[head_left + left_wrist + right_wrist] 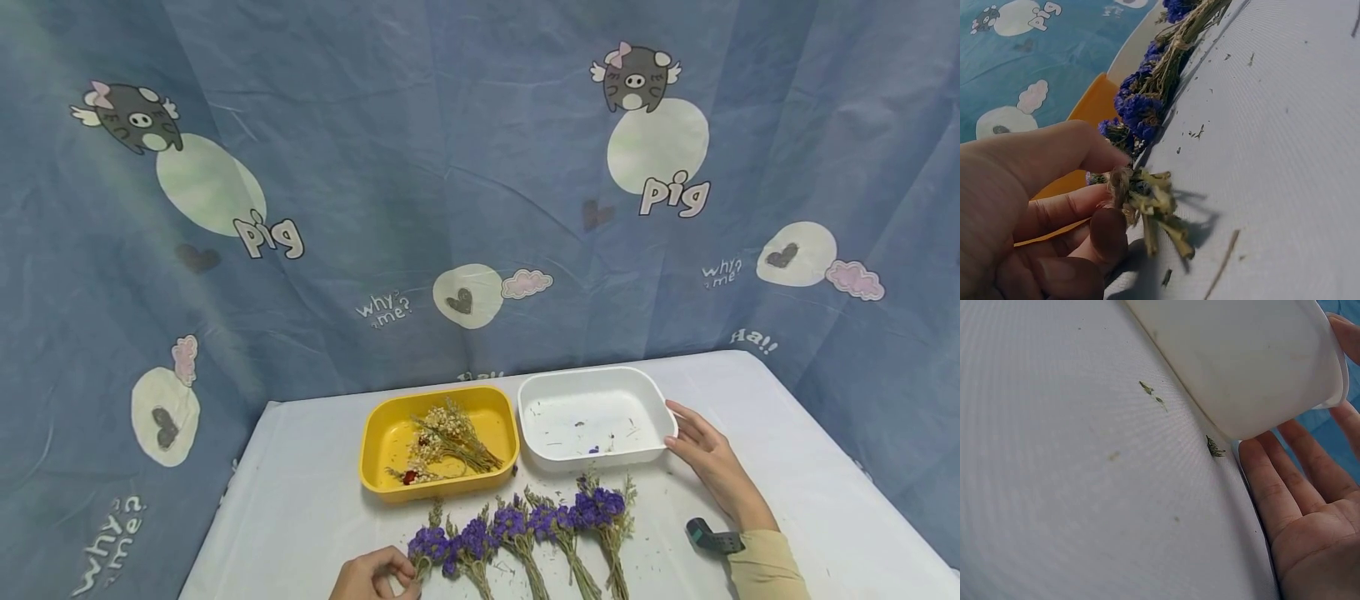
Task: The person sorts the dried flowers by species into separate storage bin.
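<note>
The left hand [375,575] is sitting nearest the camera, at the lower edge of the head view, and its thumb and fingers are pinching the stems of the leftmost purple bunch [429,543]; in the left wrist view the cut stem ends [1161,206] are sticking out past the fingertips, toward the bare cloth. Four more purple bunches [513,523] are lying in a row to the right of that one, on the white-covered table [300,475], with their blooms pointing away from the person and their stems pointing back. Twine is binding the stems of at least one of them, as the left wrist view is showing. The right hand [708,460] is holding its fingers mostly straight and spread, touching the right end of the white tray [588,408] without wrapping round it. That tray is standing behind the right part of the row and is holding only scattered plant crumbs and a purple scrap [594,451]. Just to its left, the yellow tray [392,433] is containing a dried bouquet [446,433] of cream blooms with some red. A dark band [712,540] is circling the right wrist beside a beige sleeve [767,568], and small plant bits are dotting the table. A blue curtain [450,125] printed with pigs is hanging behind everything.
</note>
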`<action>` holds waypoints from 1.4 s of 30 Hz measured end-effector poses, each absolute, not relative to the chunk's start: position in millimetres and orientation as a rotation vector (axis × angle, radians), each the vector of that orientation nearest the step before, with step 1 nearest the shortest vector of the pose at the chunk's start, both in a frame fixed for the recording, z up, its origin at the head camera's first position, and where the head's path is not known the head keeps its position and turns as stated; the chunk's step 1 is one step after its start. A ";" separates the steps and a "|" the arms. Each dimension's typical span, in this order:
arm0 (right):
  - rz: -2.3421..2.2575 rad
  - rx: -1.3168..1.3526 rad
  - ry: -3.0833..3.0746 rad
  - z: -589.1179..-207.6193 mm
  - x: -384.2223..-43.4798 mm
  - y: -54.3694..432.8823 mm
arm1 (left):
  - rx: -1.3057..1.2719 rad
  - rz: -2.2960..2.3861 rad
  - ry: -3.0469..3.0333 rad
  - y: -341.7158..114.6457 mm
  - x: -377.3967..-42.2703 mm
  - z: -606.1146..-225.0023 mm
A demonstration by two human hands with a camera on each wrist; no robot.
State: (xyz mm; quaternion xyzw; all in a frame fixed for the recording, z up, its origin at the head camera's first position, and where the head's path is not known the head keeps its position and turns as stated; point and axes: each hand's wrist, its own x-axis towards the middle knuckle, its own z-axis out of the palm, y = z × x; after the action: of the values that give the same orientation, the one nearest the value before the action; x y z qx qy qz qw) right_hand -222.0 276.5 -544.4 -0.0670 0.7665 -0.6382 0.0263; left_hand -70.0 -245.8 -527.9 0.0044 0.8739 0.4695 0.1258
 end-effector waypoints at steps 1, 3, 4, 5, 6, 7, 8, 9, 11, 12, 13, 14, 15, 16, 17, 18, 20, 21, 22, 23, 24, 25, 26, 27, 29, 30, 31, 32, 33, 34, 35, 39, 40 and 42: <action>-1.971 -0.210 2.370 -544.5 -222.1 276.5 | 0.021 1.369 2.547 -245.7 -69.9 -527.9; -1.969 -0.212 2.373 -544.8 -222.3 276.3 | 0.033 1.378 2.552 -245.4 -69.5 -528.1; -1.971 -0.213 2.374 -544.9 -222.3 276.3 | 0.037 1.382 2.554 -245.2 -69.3 -528.1; -1.973 -0.215 2.373 -545.1 -222.4 276.3 | 0.036 1.388 2.557 -245.0 -69.1 -528.1; -1.973 -0.215 2.375 -545.2 -222.5 276.2 | 0.032 1.394 2.558 -244.8 -69.0 -528.0; -1.973 -0.218 2.377 -545.3 -222.6 276.2 | 0.028 1.400 2.559 -244.5 -68.9 -527.8; -1.973 -0.219 2.379 -545.4 -222.6 276.2 | 0.021 1.413 2.555 -244.4 -68.8 -527.5; -1.972 -0.220 2.382 -545.5 -222.6 276.3 | 0.018 1.421 2.551 -244.2 -68.7 -527.2; -1.969 -0.217 2.387 -545.4 -222.6 276.2 | 0.010 1.441 2.540 -244.1 -68.7 -527.0; -1.968 -0.212 2.389 -545.2 -222.4 276.1 | 0.010 1.451 2.534 -244.2 -68.6 -527.0; -1.966 -0.208 2.389 -545.1 -222.3 276.1 | 0.009 1.461 2.526 -244.2 -68.7 -527.4; -1.961 -0.200 2.393 -544.9 -222.1 276.0 | 0.014 1.469 2.522 -244.4 -68.7 -527.6; -1.956 -0.192 2.396 -544.6 -221.9 276.0 | 0.021 1.474 2.522 -244.6 -68.8 -528.1; -1.951 -0.183 2.399 -544.4 -221.7 275.9 | 0.026 1.482 2.518 -244.9 -68.9 -528.6; -1.944 -0.176 2.403 -544.2 -221.5 275.9 | 0.033 1.496 2.508 -245.3 -68.9 -528.6; -1.940 -0.168 2.406 -543.9 -221.4 275.8 | 0.037 1.510 2.494 -245.8 -69.2 -528.8; -1.932 -0.158 2.411 -543.6 -221.5 275.8 | 0.049 1.538 2.459 -247.2 -69.7 -528.8; -1.932 -0.156 2.411 -543.5 -221.6 275.7 | 0.051 1.551 2.437 -247.8 -69.9 -528.7; -1.934 -0.153 2.410 -543.4 -221.7 275.7 | 0.053 1.561 2.417 -248.5 -70.0 -528.5; -1.934 -0.152 2.409 -543.3 -221.8 275.6 | 0.058 1.568 2.401 -248.9 -70.0 -528.2; -1.936 -0.151 2.407 -543.3 -221.9 275.5 | 0.064 1.569 2.393 -249.2 -70.1 -528.0; -1.935 -0.151 2.406 -543.4 -222.0 275.5 | 0.071 1.568 2.388 -249.4 -70.1 -527.9; -1.935 -0.150 2.406 -543.4 -222.0 275.4 | 0.074 1.570 2.385 -249.4 -70.0 -527.7; -1.934 -0.149 2.406 -543.4 -221.9 275.4 | 0.077 1.569 2.383 -249.2 -69.9 -527.3; -1.933 -0.148 2.408 -543.1 -222.0 275.3 | 0.079 1.572 2.382 -248.6 -70.0 -526.4; -1.932 -0.148 2.409 -543.0 -221.9 275.2 | 0.076 1.577 2.380 -248.3 -70.2 -526.2; -1.931 -0.147 2.410 -542.8 -221.8 275.2 | 0.072 1.581 2.379 -248.1 -70.1 -525.7; -1.929 -0.146 2.411 -542.6 -221.6 275.1 | 0.067 1.584 2.377 -247.9 -70.1 -525.1; -1.927 -0.144 2.412 -542.5 -221.5 275.1 | 0.062 1.586 2.376 -247.7 -70.1 -524.5; -1.927 -0.142 2.411 -542.4 -221.4 275.0 | 0.059 1.585 2.378 -247.7 -70.1 -524.0; -1.928 -0.141 2.409 -542.4 -221.4 275.0 | 0.057 1.583 2.380 -247.8 -70.0 -523.5; -1.934 -0.137 2.406 -543.1 -221.4 275.1 | 0.057 1.578 2.371 -248.0 -70.0 -521.1; -1.937 -0.141 2.405 -543.5 -221.5 275.0 | 0.055 1.580 2.368 -247.9 -69.9 -520.7; -1.944 -0.153 2.406 -544.5 -222.1 274.6 | 0.055 1.587 2.364 -248.4 -70.0 -520.2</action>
State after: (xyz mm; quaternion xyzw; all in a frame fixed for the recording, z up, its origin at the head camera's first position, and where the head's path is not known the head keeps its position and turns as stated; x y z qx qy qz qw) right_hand -222.1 274.6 -544.5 -0.0492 0.7767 -0.6276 0.0221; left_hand -70.0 -248.4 -520.2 0.0190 0.8212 0.5512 0.1463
